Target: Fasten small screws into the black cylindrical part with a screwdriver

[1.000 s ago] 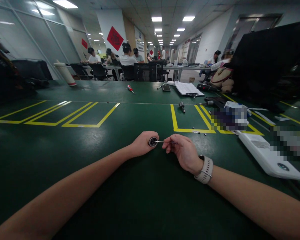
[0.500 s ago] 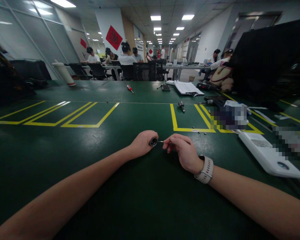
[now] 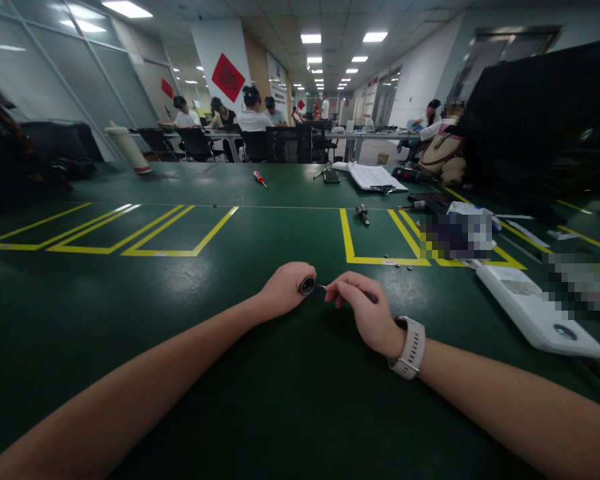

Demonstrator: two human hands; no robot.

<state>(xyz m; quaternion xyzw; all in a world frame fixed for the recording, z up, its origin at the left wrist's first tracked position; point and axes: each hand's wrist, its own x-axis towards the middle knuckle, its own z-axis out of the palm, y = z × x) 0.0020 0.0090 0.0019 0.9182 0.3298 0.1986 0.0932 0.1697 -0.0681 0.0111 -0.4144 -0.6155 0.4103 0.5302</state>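
My left hand (image 3: 284, 288) is wrapped round a metal part with a round hollow end (image 3: 307, 286), which faces right toward the other hand. Between pinched fingers, my right hand (image 3: 363, 303) holds a thin tool with a slim metal shaft (image 3: 321, 287) and a dark handle end (image 3: 373, 299), perhaps a small screwdriver. The shaft's tip is at the rim of the hollow end; whether it reaches inside I cannot tell. Both hands are just above the green tabletop (image 3: 260, 400). Several small dark rings or nuts (image 3: 409, 269) lie beyond my right hand.
A metal fitting (image 3: 363, 215) lies inside a yellow tape outline. Farther back are a red screwdriver (image 3: 260, 179), a clipboard with papers (image 3: 377, 177) and a dark flat case (image 3: 331, 175). A white device (image 3: 535, 310) lies at the right, a white cup (image 3: 129, 148) at the far left. People sit beyond.
My right hand has turned and its wrist has dropped slightly, so the tool's dark handle end now shows. The left hand and the metal part stay nearly in place.
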